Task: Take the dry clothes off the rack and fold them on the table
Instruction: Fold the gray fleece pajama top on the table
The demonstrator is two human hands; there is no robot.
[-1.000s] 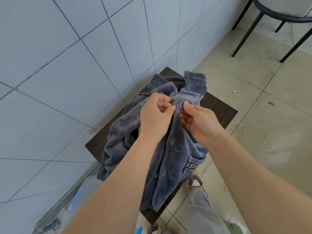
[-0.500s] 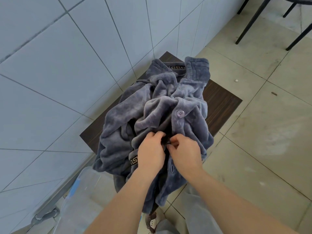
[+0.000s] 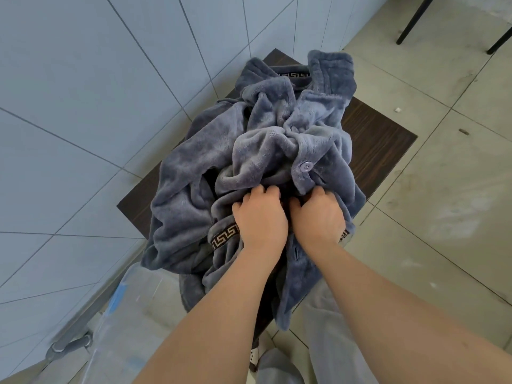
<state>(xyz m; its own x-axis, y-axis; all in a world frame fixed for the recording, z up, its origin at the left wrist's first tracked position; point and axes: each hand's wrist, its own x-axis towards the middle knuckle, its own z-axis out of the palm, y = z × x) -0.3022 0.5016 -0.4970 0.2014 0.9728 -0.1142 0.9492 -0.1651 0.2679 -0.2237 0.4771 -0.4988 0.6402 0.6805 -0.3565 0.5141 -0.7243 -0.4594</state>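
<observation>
Pale wall tiles (image 3: 83,106) are closing in on the dark wood-grain table (image 3: 379,139), where the plush grey-blue robe (image 3: 263,151) is lying in a heap, its hem spilling over the near edge. I am watching the left hand (image 3: 259,217) and right hand (image 3: 318,218) side by side, fingers curled into the fleece below a fastened button (image 3: 305,166), apparently closing the front. I would be keeping both plackets aligned and taut, since thick pile is hiding buttonholes. Key-pattern trim (image 3: 224,238) is edging a pocket.

Pale blue tiled wall (image 3: 83,106); beige floor tiles (image 3: 443,189); black chair legs (image 3: 410,23).
</observation>
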